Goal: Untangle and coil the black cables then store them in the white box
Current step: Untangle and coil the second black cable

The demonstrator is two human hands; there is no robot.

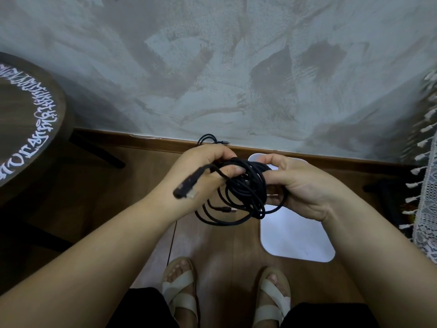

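A bundle of black cable [238, 190] hangs in loops between both hands at chest height. My left hand [203, 169] grips the bundle's upper left side, and a plug end [185, 187] sticks out over its back. My right hand [300, 185] grips the loops on the right. The white box [295, 237] lies on the wooden floor under my right hand, partly hidden by it. A second black cable [209, 139] lies coiled on the floor by the wall, beyond my left hand. One thin strand [172, 240] hangs down toward the floor.
A round dark table with white lettering [28, 129] stands at the left. A lace cloth with tassels [425, 185] hangs at the right edge. The grey wall and wooden skirting [331, 153] are straight ahead. My sandalled feet [179, 290] stand below the hands.
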